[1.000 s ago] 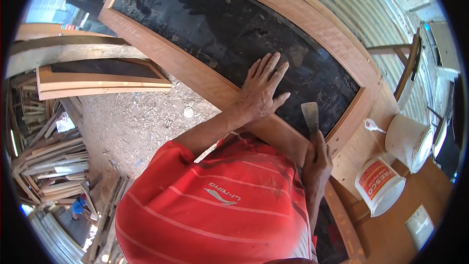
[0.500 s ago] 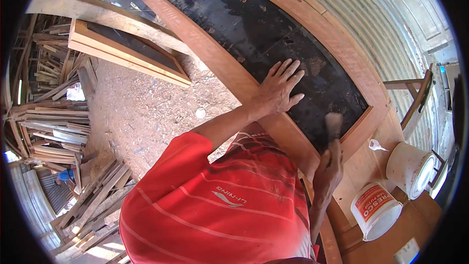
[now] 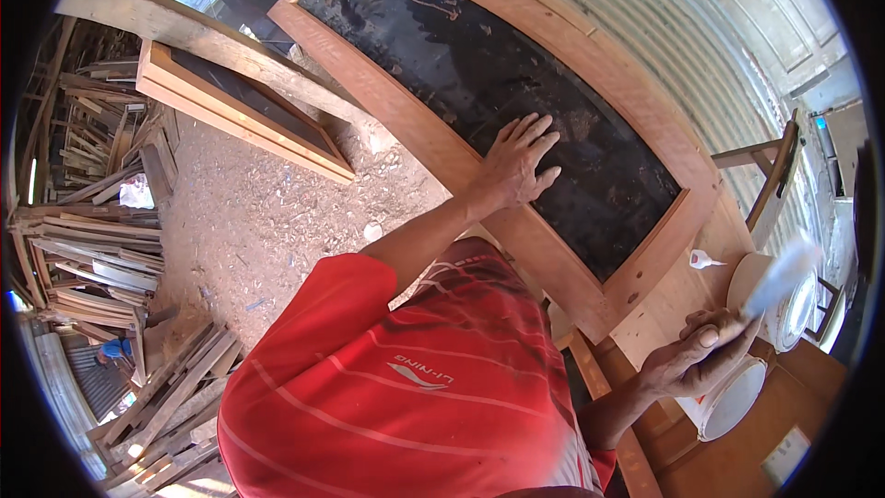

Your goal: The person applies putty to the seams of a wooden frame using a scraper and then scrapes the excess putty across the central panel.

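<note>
The right hand (image 3: 691, 364) is raised over a white bucket (image 3: 733, 397), fingers wrapped round the handle of a scraper (image 3: 779, 277) whose pale blade is motion-blurred and points up and away. The tool looks light and stiff, best held by the handle. Farther out, the left hand (image 3: 516, 161) lies flat, fingers spread wide, arm outstretched, on the dark pane (image 3: 479, 65) of a wooden door (image 3: 636, 281) lying across the bench (image 3: 678, 290); the pane looks fragile and the door heavy and rigid.

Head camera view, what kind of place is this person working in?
Most likely a woodworking or joinery shop. A large wooden door frame with a dark panel lies under the left hand, offcuts of timber are stacked at the side, and wood shavings cover the ground.
</note>
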`<state>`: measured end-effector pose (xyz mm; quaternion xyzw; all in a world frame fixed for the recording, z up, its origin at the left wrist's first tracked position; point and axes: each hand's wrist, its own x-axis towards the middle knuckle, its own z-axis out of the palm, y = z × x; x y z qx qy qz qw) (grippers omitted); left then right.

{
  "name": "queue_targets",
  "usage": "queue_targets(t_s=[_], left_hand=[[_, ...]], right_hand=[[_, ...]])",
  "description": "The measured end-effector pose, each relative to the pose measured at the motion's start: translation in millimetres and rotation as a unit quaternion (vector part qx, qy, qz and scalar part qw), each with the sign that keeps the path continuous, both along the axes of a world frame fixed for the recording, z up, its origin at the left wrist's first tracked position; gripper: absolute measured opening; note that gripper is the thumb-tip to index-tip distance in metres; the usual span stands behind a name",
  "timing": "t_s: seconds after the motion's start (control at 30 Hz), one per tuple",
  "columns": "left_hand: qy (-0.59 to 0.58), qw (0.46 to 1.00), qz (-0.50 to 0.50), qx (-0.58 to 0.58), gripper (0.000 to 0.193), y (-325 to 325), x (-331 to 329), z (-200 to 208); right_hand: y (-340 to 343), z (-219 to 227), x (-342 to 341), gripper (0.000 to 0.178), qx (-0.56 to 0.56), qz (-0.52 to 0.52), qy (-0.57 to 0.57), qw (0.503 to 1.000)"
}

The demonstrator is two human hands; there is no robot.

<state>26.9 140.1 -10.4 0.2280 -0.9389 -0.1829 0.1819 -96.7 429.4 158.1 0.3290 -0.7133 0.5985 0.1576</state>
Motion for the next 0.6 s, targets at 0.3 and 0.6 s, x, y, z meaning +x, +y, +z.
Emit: queue_targets(t_s=[0.3,0.6], left_hand=[[0.044,0.993,-0.067,0.087,0.06,-19,7,-9],[0.029,0.999,-0.042,0.002,0.069,-187,47,-8]], right_hand=[[-29,-81,53,0.048,0.277,-0.015,-0.202,0.939],[-115,-106,113,0.043,0.312,0.008,-0.24,0.919]])
